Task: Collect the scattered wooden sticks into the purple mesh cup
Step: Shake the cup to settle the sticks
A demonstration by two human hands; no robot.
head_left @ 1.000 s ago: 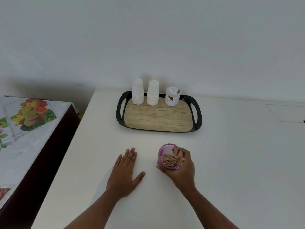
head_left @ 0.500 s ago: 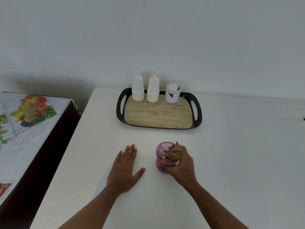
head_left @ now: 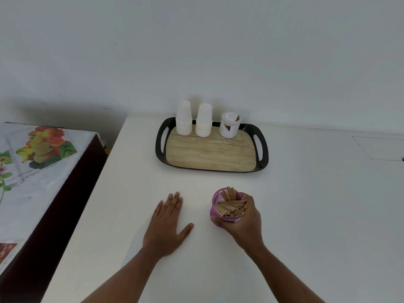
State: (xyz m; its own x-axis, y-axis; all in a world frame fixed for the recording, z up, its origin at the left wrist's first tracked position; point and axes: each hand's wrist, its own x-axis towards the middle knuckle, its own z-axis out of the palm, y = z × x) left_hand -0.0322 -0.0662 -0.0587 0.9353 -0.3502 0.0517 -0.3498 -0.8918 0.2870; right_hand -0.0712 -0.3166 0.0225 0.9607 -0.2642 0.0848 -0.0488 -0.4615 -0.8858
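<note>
The left hand (head_left: 167, 224) lies flat, fingers spread, on the white tabletop (head_left: 306, 215). To its right, the right hand (head_left: 243, 221) wraps around the purple mesh cup (head_left: 215, 209), now full of thin wooden sticks (head_left: 229, 207). No loose sticks show on the table, so collecting looks essentially finished.

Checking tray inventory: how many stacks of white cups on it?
2. Both stand at the back edge of the tray: the left stack in the rear left corner, the right stack just beside it, left of the labelled jar. None looks hidden.
</note>
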